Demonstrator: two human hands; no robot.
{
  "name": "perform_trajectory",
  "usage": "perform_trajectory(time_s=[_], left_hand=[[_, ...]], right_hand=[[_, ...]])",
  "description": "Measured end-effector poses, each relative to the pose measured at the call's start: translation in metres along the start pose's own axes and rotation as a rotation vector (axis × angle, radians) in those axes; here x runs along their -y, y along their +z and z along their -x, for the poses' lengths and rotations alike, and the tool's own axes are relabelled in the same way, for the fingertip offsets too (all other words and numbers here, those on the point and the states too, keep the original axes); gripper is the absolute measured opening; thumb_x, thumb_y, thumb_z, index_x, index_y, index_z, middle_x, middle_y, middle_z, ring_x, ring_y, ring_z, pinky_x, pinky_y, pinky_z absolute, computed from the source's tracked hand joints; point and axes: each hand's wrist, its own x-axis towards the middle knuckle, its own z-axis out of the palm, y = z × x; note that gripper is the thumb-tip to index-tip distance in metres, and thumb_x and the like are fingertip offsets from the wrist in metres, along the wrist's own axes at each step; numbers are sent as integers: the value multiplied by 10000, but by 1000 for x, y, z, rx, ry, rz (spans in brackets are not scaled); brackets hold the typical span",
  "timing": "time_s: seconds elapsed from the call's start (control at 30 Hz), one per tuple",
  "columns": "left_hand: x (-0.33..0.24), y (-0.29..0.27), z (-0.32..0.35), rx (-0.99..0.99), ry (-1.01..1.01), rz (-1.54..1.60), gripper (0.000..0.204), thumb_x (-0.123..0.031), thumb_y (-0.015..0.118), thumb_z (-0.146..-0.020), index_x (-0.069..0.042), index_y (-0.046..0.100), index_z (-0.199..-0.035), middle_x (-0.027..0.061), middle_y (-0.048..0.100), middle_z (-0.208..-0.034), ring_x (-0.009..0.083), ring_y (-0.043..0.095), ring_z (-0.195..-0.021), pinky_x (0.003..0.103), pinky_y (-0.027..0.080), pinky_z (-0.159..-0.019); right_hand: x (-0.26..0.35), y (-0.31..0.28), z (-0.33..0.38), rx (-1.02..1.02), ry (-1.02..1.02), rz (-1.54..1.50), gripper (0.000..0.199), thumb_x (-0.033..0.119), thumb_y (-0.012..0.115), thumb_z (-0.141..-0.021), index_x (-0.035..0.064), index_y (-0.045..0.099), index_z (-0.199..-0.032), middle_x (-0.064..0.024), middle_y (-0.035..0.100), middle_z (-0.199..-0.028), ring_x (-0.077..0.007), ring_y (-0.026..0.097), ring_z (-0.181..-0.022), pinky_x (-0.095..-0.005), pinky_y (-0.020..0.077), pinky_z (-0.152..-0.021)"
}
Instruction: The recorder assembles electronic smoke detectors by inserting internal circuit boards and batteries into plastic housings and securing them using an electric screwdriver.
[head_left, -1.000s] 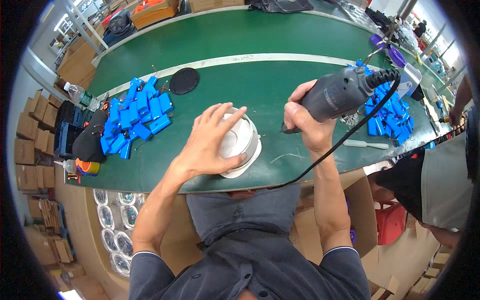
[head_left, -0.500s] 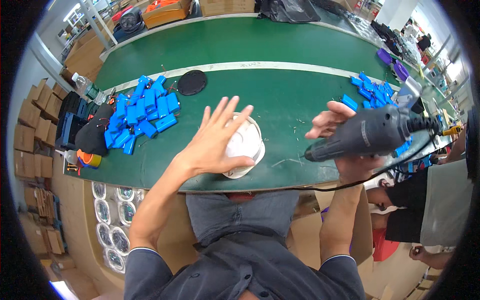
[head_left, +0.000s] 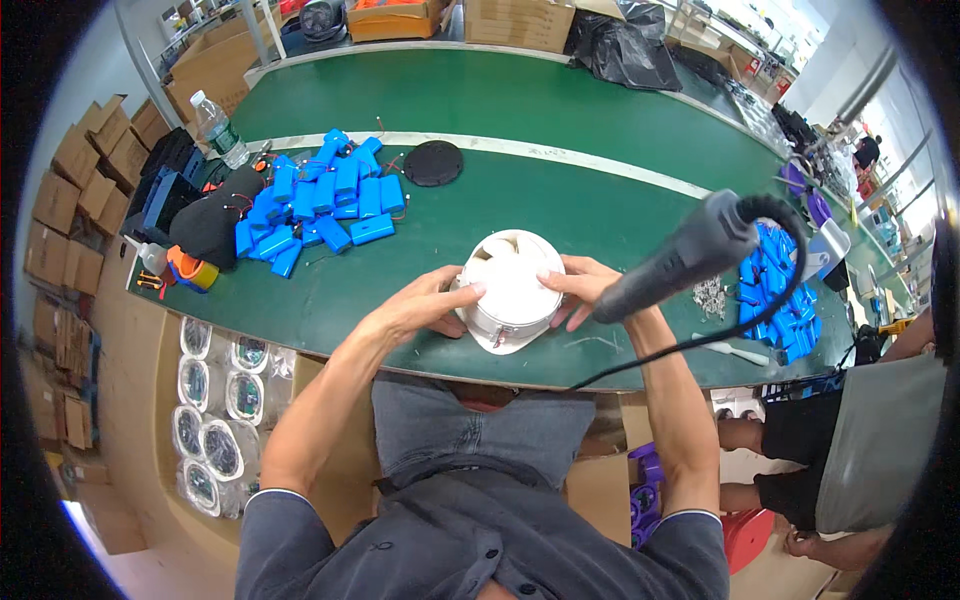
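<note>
I see the left hand (head_left: 428,302) at nine o'clock and right hand (head_left: 591,282) at three, both half-curled, clasping the rounded white housing (head_left: 514,297), its long axis seemingly twelve-to-six.

dark buttoned shirt (head_left: 425,535), pale-edged sleeves (head_left: 285,540)

A black disc (head_left: 433,163) lay flat on the green bench (head_left: 520,95), with blue battery packs (head_left: 324,192) heaped just left of it and a clear plastic bottle (head_left: 222,135) farther left. Well to the disc's right were a second blue heap (head_left: 775,305) and a small mound of grey bits (head_left: 710,298), and beyond these a co-worker in grey (head_left: 880,430). Behind the disc stood a brown carton (head_left: 520,24) beside black plastic sheeting (head_left: 625,50); stacked cardboard boxes (head_left: 70,205) rose far to its left.
</note>
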Motion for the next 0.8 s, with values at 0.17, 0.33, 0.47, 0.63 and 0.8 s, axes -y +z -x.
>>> perform_trajectory(time_s=[0.17,0.33,0.47,0.63,0.8], left_hand=[[-7,-3,-15,-130,517,-15,843,-281,754,-788,-43,291,-1451,126,447,-1366,222,514,-1159,357,495,-883],[-34,-4,-35,-195,691,-275,903,-174,779,-722,-62,270,-1460,127,282,-1372,270,497,-1183,385,486,-964],[-38,-10,-61,-234,637,-493,888,-307,774,-729,-72,308,-1447,143,395,-1345,256,506,-1172,365,534,-880],[-90,-21,-66,84,235,-221,750,-347,711,-819,-74,356,-1420,123,619,-1078,172,650,-760,280,563,-589],[-85,-12,-59,72,744,-201,774,-267,777,-744,-53,397,-1384,131,606,-1101,203,644,-874,328,566,-664]], right_hand=[[19,1,1,-127,-422,-131,752,341,727,-808,21,385,-1397,-127,598,-1148,-153,610,-909,-270,521,-741],[-14,-24,-28,-325,-707,15,840,233,750,-774,7,299,-1446,-141,462,-1354,-203,445,-1222,-333,350,-1036],[-21,-29,-31,-339,-685,-81,789,237,743,-776,-12,346,-1411,-151,498,-1310,-208,468,-1208,-342,364,-1025],[18,-33,-17,-437,-326,11,637,304,678,-807,-44,463,-1295,-89,648,-914,-132,606,-644,-253,501,-546],[16,-39,-2,-568,-623,299,707,292,721,-787,-17,419,-1347,-131,640,-1006,-159,647,-755,-259,524,-616]])
